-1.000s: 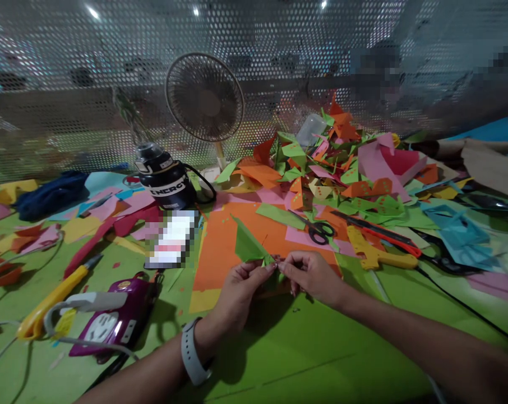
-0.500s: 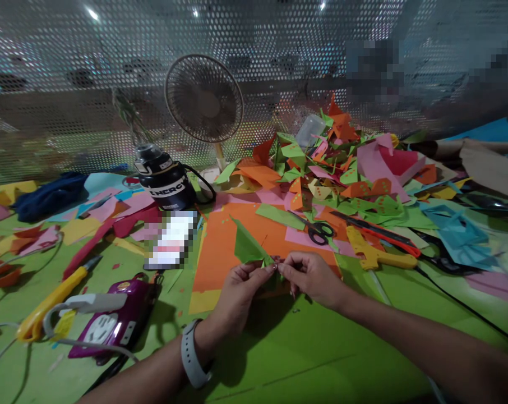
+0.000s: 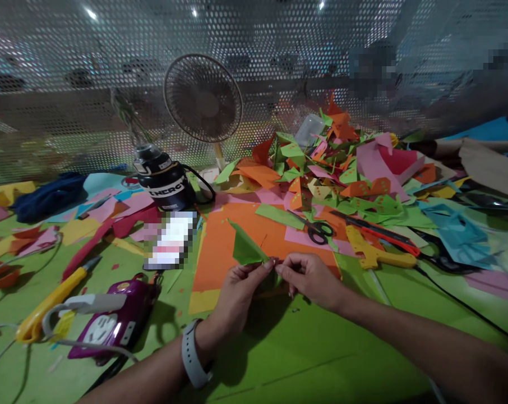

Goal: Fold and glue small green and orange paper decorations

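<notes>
A folded piece of green paper (image 3: 246,247) is pinched between the thumb and fingers of my left hand (image 3: 241,289), its pointed end sticking up and to the left. My right hand (image 3: 310,278) is closed close beside the paper's lower right end, thumb against fingertips; what it pinches, if anything, is too small to make out. Both hands are over the near edge of an orange sheet (image 3: 220,230). Black-handled scissors (image 3: 320,231) lie just beyond my right hand. A yellow glue gun (image 3: 375,257) rests to the right of them.
A heap of cut coloured paper (image 3: 321,168) fills the back right. At the back left stand a black bottle (image 3: 165,182) and a fan (image 3: 203,101). A phone (image 3: 172,241), a purple power strip (image 3: 115,317) and a yellow-handled soldering-iron-like tool (image 3: 54,303) with cables lie left.
The green paper has tilted slightly in my left hand and its tip has shifted a little left. My right fingertips have moved slightly off the paper's end.
</notes>
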The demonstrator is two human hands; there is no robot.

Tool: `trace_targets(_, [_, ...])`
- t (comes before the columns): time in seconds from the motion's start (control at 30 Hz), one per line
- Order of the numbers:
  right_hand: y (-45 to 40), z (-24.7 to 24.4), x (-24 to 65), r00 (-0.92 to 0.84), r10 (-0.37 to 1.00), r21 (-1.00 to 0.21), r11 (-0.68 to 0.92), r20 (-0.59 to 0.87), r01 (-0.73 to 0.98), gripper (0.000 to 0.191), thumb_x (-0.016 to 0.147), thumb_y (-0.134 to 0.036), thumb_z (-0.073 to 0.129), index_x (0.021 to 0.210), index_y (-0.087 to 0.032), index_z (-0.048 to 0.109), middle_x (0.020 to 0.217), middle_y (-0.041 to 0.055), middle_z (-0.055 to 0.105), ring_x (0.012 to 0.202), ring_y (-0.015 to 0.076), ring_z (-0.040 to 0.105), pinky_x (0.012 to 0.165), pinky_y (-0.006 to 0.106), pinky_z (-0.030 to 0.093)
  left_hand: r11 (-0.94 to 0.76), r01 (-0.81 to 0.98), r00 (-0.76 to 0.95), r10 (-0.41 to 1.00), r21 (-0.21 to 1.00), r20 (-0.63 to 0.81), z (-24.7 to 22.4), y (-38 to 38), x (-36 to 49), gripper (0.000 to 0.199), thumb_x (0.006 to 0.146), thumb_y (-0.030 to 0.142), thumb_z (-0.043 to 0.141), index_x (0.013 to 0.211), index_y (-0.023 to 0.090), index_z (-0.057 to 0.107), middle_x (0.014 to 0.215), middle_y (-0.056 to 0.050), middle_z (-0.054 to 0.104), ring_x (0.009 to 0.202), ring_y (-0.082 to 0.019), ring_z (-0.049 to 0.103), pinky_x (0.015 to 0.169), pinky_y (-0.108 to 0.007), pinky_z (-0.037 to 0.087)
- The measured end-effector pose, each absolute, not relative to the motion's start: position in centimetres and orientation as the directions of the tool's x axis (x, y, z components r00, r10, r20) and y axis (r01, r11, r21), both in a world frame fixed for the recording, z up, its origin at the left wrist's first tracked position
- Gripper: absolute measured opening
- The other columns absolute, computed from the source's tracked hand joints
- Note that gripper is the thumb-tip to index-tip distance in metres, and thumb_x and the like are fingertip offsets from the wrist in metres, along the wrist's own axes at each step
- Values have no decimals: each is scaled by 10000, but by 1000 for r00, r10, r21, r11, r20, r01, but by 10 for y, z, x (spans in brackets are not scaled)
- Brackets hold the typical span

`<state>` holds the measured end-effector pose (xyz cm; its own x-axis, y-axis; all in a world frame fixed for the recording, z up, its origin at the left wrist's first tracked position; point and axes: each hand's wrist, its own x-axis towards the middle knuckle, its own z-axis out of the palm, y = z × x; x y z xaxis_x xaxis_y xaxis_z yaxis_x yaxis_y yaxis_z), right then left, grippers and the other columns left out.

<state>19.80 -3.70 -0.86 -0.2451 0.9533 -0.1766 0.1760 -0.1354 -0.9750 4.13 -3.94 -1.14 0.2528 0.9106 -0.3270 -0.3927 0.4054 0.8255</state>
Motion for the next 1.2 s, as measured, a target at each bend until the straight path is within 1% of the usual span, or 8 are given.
trace_targets(0.23, [-38,-10,198,-285,946,-977,-106,-157,187,363,775,-508,620,636,-186,524,514,-62,473,428,73,479,433,210,392,322,-335,226,940,885,-256,-11,-36,38,186,656,337,806,754,182,772,738,-55,756,801,-208,679,750,-301,521])
trace_targets(0.4, [-35,-6,198,-317,929,-975,-143,-191,168,302,772,-461,626,712,-172,563,569,-57,494,458,73,507,457,212,406,323,-330,226,939,887,-257,-10,-33,35,161,683,322,789,748,177,760,712,-42,749,688,-175,670,705,-293,523])
trace_targets(0.57, [-36,-3,199,-281,949,-990,-134,-142,48,227,753,-374,664,827,-182,569,706,-29,576,558,82,555,534,222,475,309,-348,153,950,885,-272,-7,-28,33,183,672,336,797,769,186,757,708,-30,746,653,-157,662,617,-253,508])
trace_targets(0.7, [-36,1,201,-219,967,-990,-137,-131,-15,295,747,-433,677,842,-178,562,709,-27,590,534,75,551,537,225,482,227,-372,70,974,900,-217,-6,-27,33,188,652,325,812,776,192,764,773,-21,758,692,-138,658,647,-225,508])
trace_targets(0.83, [-35,-2,200,-384,885,-964,-254,-263,73,414,742,-567,649,770,-158,585,599,-12,617,496,90,578,449,195,383,211,-395,161,974,894,-159,-10,-32,36,171,696,307,784,817,188,765,817,-29,759,768,-171,673,782,-289,522])
trace_targets(0.93, [-34,-7,198,-389,882,-963,-253,-267,89,464,726,-619,642,736,-158,594,512,-29,597,443,86,559,424,191,339,240,-429,200,965,871,-167,-12,-34,38,169,700,296,781,820,179,757,853,-40,757,801,-189,677,805,-315,521])
trace_targets(1.07, [-34,-8,198,-382,895,-972,-227,-232,59,449,700,-608,680,689,-164,607,500,-37,595,423,75,559,421,192,343,314,-459,254,943,831,-217,-10,-33,37,157,709,299,774,809,181,748,805,-37,748,693,-164,661,703,-296,526])
trace_targets(1.2, [-33,-7,198,-379,893,-967,-253,-244,27,437,690,-594,703,682,-163,624,591,-1,654,431,70,580,421,195,364,360,-456,300,923,814,-241,-8,-31,37,181,704,317,779,804,170,747,762,-36,736,627,-138,632,613,-260,508])
